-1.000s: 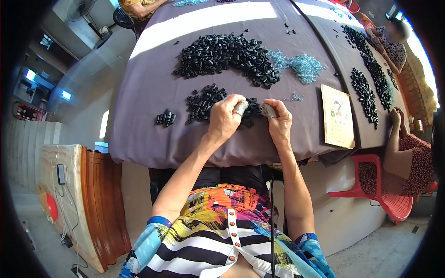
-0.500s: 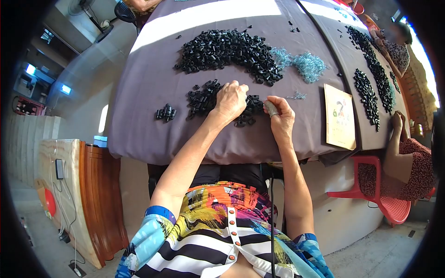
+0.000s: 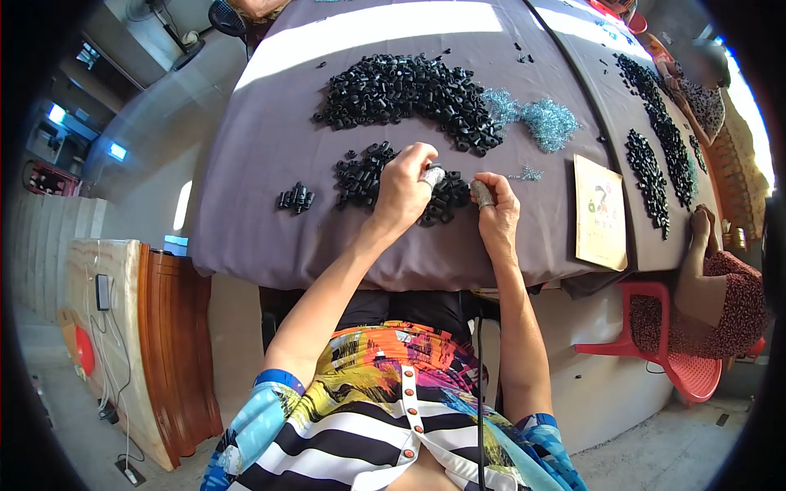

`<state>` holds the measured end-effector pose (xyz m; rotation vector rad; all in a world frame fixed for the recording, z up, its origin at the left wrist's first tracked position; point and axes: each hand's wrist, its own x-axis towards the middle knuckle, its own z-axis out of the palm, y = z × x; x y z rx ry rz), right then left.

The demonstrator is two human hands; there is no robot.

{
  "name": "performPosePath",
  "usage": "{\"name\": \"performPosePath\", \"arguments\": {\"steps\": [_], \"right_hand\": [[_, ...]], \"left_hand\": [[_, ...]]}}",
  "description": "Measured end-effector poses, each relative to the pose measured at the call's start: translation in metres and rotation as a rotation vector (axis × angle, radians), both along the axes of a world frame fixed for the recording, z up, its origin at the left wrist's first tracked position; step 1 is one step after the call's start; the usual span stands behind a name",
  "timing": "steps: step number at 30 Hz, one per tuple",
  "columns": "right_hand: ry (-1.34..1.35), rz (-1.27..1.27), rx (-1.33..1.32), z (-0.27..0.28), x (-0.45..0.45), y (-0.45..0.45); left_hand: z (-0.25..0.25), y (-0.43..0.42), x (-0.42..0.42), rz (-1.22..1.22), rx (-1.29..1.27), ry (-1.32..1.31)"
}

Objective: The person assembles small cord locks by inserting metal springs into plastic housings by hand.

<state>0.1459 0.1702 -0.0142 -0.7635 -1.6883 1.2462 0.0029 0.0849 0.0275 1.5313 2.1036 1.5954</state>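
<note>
My left hand point(image 3: 404, 186) is closed just over the near pile of small black plastic pieces point(image 3: 359, 178), with a small black piece showing at its fingertips. A grey wrap covers its thumb. To its right, my right hand point(image 3: 499, 206) is pinched shut at the pile's right edge, a similar grey wrap point(image 3: 482, 194) on one digit; whatever it holds is hidden. Beyond both hands lies a larger heap of black pieces point(image 3: 401, 88), beside thin silvery-blue metal bits point(image 3: 548, 124). A few more of these bits point(image 3: 528, 173) lie right of my right hand.
A small group of black pieces point(image 3: 295, 198) sits at the left on the cloth-covered table point(image 3: 254, 237). A booklet point(image 3: 598, 211) lies at the right. Past it are more black piles point(image 3: 647, 176), two other people at the table's right side, and a red plastic chair point(image 3: 692, 372).
My left hand has lifted from the near pile and turned, so its wrapped thumb and a black piece now show. My right hand has stayed almost in place.
</note>
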Motion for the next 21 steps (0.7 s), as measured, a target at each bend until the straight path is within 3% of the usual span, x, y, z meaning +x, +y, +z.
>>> {"name": "performPosePath", "arguments": {"steps": [3, 7, 14, 21], "right_hand": [[0.006, -0.004, 0.046, -0.002, 0.000, 0.002], [0.000, 0.015, 0.055, 0.004, -0.001, -0.002], [-0.123, -0.133, 0.505, 0.027, 0.000, -0.017], [-0.111, 0.201, 0.399, 0.053, -0.011, -0.053]], "left_hand": [[-0.002, -0.033, 0.010, -0.146, -0.014, -0.604], [-0.018, -0.063, 0.017, -0.195, -0.063, -0.801], [-0.030, -0.067, 0.014, -0.303, 0.056, -0.890], [-0.029, -0.069, 0.015, -0.266, 0.099, -0.851]]}}
